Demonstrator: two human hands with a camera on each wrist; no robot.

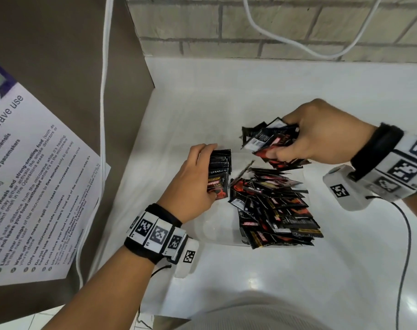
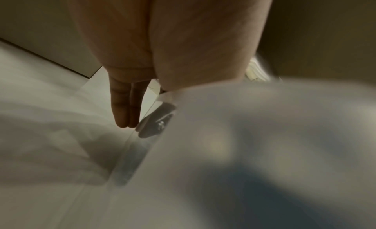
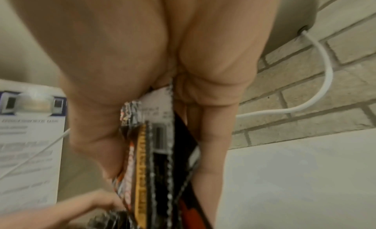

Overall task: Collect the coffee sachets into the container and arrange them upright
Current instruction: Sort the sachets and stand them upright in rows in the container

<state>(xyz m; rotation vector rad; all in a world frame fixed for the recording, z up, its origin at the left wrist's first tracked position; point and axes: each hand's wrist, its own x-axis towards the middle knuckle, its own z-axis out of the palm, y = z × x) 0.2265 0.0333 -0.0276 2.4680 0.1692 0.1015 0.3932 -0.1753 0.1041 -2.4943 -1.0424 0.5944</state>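
Black and red coffee sachets lie in a loose pile (image 1: 274,210) inside a clear plastic container (image 1: 214,236) on the white counter. At the container's left end, a stack of sachets (image 1: 223,167) stands upright. My left hand (image 1: 212,172) holds that stack between its fingers and thumb. In the left wrist view two straight fingers (image 2: 124,107) lie along the clear container wall (image 2: 132,160). My right hand (image 1: 283,139) grips a fanned bunch of sachets (image 1: 267,141) just above the pile. That bunch (image 3: 142,168) is pinched between thumb and fingers.
A printed microwave notice (image 1: 36,175) hangs on the brown panel at the left, with a white cable (image 1: 103,115) beside it. A brick wall (image 1: 274,27) backs the counter (image 1: 274,91). A thin black wire (image 1: 405,246) trails from my right wrist.
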